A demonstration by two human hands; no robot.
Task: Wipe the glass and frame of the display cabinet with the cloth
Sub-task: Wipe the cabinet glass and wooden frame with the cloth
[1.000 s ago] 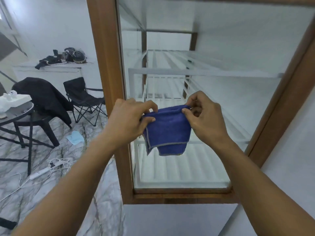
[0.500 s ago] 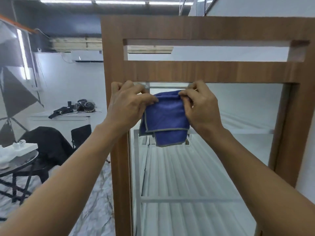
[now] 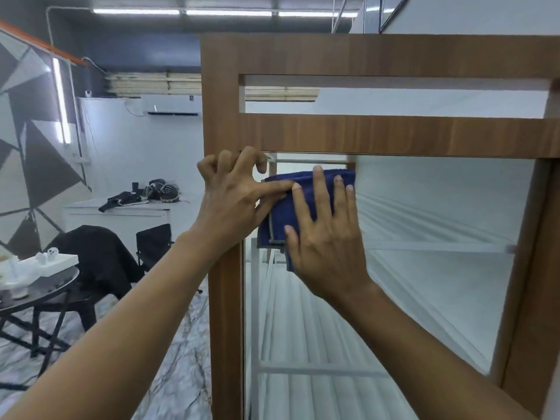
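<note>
My right hand lies flat, fingers spread, pressing the folded blue cloth with grey edging against the glass pane at its upper left corner. My left hand has its thumb on the cloth's left edge, the other fingers curled over the brown wooden frame of the display cabinet where post meets crossbar. To the right and below, the pane runs bare to the far post. Beyond the left post stand a round dark glass table and a black folding chair.
</note>
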